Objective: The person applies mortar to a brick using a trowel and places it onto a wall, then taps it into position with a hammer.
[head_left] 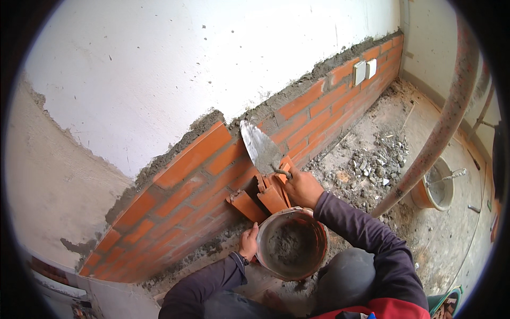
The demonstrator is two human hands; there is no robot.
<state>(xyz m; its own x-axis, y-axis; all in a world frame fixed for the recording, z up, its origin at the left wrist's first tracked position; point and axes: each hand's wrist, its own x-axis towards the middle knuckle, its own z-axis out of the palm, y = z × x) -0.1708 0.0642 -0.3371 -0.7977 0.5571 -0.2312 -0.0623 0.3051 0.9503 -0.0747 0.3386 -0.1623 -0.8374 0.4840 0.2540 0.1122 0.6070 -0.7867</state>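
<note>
My right hand [304,189] is closed round the handle of a pointed trowel [259,144]. Its metal blade is tilted up against the brick wall [313,114], with the tip at the mortar along the top course. Grey mortar clings to part of the blade. My left hand [248,243] grips the near left side of a round bucket [322,242], thumb at the rim. Wet mortar [288,243] lies in the bucket. Several loose orange brick pieces [272,199] stand between the bucket and the wall, just below my right hand.
White plaster [159,64] rises above the bricks. Two white switch plates [360,73] sit in the wall at the right. Rubble [380,157] covers the floor there. A mortar-spattered pole [435,141] slants across the right side, before a second bucket [422,196].
</note>
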